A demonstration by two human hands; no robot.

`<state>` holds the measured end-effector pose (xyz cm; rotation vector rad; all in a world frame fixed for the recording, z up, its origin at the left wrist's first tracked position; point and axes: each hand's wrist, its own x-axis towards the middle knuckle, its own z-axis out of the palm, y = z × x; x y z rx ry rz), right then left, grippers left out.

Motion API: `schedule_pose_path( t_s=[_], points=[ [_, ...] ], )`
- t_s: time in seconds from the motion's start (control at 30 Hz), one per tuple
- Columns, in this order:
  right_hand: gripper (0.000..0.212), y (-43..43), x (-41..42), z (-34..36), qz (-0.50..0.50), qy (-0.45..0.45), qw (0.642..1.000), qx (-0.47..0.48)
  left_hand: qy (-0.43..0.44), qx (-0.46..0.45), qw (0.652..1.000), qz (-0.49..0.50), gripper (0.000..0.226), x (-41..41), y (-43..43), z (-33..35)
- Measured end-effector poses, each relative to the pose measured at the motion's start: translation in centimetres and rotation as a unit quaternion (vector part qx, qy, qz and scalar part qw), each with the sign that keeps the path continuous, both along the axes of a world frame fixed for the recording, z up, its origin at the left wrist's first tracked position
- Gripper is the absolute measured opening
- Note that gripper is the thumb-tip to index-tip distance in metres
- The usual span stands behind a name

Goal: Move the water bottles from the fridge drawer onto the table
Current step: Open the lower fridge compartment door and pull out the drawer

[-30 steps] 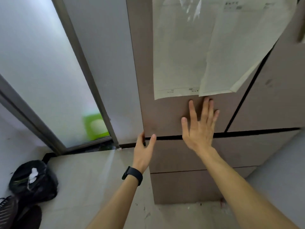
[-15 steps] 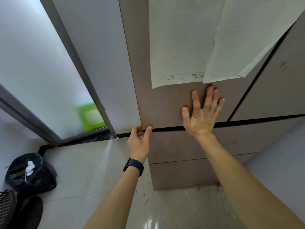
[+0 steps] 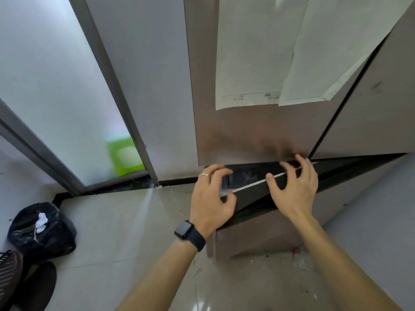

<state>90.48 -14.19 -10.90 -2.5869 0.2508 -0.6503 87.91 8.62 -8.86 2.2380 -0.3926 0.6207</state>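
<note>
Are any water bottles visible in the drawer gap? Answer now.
No: the fridge drawer, held by the left hand and right hand, is barely open; its gap shows only dark interior.

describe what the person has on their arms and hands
Both forearms are bare, no sleeves in view. The left wrist carries a smartwatch with a dark square face and black band; the left hand has a thin ring. The right hand wears nothing visible.

To my left a black plastic bag [image 3: 42, 230] sits on the pale tiled floor [image 3: 116, 232]; two white paper sheets [image 3: 253, 63] hang above.
</note>
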Motion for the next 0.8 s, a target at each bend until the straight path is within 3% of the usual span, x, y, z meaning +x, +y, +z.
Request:
schedule_pose_path(
  t_s=[0.07, 0.13, 0.23, 0.37, 0.53, 0.63, 0.8],
  points=[
    [0.063, -1.1, -1.3, -0.2, -0.011, 0.088, 0.996, -0.002, -0.050, 0.097, 0.993, -0.039, 0.049, 1.2, -1.8, 1.7],
    [0.056, -2.2, -2.5, 0.1, -0.007, 0.119, 0.993, -0.014, -0.089, 0.211, 0.970, -0.078, 0.056, 2.8, -4.2, 3.1],
    [0.044, -3.4, -4.1, 1.0, -0.008, 0.131, 0.991, -0.028, -0.146, 0.365, 0.908, -0.146, 0.064, 5.3, -7.8, 3.8],
    [0.027, -5.2, -6.3, 1.7, -0.030, 0.112, 0.993, -0.022, -0.222, 0.462, 0.833, -0.208, 0.070, 8.7, -13.3, 4.2],
    [0.058, -10.0, -9.0, 1.7, -0.079, 0.176, 0.981, -0.010, -0.277, 0.526, 0.772, -0.227, 0.073, 11.6, -21.7, 5.4],
    [0.063, -12.6, -9.5, 1.7, -0.085, 0.218, 0.972, -0.013, -0.286, 0.534, 0.764, -0.221, 0.074, 11.9, -25.8, 5.7],
    [0.060, -16.7, -11.5, 2.1, -0.083, 0.277, 0.957, -0.011, -0.251, 0.506, 0.804, -0.188, 0.075, 12.0, -28.9, 5.4]
  ],
)
